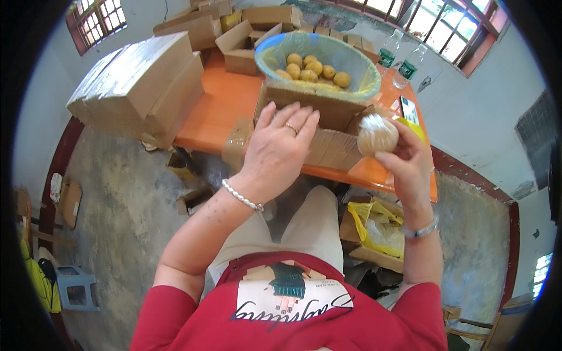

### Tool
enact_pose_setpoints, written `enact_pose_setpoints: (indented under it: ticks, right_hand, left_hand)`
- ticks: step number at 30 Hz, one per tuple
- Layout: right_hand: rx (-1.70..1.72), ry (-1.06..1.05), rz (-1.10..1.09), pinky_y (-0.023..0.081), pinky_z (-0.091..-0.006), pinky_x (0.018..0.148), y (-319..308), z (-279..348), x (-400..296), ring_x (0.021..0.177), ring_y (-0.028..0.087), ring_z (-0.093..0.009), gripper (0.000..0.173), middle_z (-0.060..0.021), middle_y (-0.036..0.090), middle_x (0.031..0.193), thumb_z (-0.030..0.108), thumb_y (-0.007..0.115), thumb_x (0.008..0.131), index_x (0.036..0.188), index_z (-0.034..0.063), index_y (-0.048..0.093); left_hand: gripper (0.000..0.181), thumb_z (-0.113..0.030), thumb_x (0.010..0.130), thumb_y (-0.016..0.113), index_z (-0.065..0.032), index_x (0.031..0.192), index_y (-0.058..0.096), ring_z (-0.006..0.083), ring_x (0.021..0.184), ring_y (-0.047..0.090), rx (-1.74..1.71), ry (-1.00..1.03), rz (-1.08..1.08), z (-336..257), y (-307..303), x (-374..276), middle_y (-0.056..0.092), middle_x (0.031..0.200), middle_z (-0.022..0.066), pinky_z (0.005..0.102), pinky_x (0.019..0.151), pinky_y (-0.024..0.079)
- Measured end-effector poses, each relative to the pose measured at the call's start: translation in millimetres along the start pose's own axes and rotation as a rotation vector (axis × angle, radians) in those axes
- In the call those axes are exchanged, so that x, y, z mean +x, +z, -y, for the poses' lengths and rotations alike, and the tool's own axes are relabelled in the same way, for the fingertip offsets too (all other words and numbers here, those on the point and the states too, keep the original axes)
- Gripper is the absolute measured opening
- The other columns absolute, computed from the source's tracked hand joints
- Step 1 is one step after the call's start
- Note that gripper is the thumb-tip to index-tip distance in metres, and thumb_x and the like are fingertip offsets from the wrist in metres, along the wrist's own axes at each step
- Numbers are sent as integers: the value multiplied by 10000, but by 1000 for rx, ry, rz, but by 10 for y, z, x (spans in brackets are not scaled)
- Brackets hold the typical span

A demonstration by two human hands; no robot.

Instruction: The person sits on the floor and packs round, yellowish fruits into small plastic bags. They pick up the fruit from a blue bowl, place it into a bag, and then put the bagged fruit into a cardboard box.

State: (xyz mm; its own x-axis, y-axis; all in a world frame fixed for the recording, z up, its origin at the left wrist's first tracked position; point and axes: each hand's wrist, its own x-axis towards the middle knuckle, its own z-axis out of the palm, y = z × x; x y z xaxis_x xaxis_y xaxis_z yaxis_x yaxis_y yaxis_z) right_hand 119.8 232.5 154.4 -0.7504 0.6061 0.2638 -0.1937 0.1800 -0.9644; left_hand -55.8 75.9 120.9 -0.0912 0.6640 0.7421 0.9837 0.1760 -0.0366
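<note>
My right hand (408, 153) holds a round, yellow-brown fruit (378, 139) wrapped in clear plastic film, its gathered end pointing up. This fruit is off the right end of an open cardboard box (333, 147), near the table's front edge. Palm down, my left hand (283, 142) reaches over the box's left part, fingers slightly apart. No object shows in it, though its palm side is hidden. Most of the box's inside is out of sight. Behind it, a blue basin (373, 81) lined with yellowish plastic contains several unwrapped round fruits (314, 68).
Large cardboard boxes (131, 83) stand at the orange table's (224, 94) left, with more open cartons (241, 46) behind. Two plastic bottles (408, 66) and a phone (408, 109) are at right. Below sits a carton with a yellow bag (364, 223). A blue stool (77, 287) is lower left.
</note>
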Motion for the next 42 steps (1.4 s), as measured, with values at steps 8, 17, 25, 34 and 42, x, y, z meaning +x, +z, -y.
enact_pose_setpoints:
  ticks: [8,17,25,34,42]
  right_hand:
    - [-861,-98,231,501,-335,778,204,-139,762,859,643,-284,438,-194,658,901,158,699,612,997,-37,623]
    - [-1283,286,680,499,-352,698,428,-523,1213,773,632,-288,368,-195,654,840,139,670,615,925,-57,642]
    - [-1041,582,728,490,-324,777,399,-581,1198,924,619,-263,478,-165,657,975,132,680,653,1093,-40,611]
    - [-1174,341,707,464,-324,874,355,-638,1163,1021,587,-284,521,-178,611,1130,71,653,693,1193,-39,559]
    - [-1129,391,816,473,-320,855,322,-549,1144,1004,585,-248,505,-163,611,1112,49,627,739,1220,-63,524]
  left_hand:
    - [211,-31,630,603,-55,838,624,242,768,596,-169,43,-5,-130,89,-365,598,853,56,354,712,488]
    - [198,-31,640,603,-72,833,630,239,776,594,-210,-4,-58,-169,145,-425,596,856,50,342,677,495]
    - [182,-25,652,601,-76,825,625,236,775,591,-229,-12,-61,-160,144,-449,585,840,52,340,666,497]
    - [181,-14,652,596,-75,821,618,238,778,589,-237,-16,-43,-159,119,-438,583,837,55,334,659,498]
    - [184,-7,646,590,-66,818,616,248,777,591,-231,-13,-45,-169,115,-415,590,831,62,337,664,501]
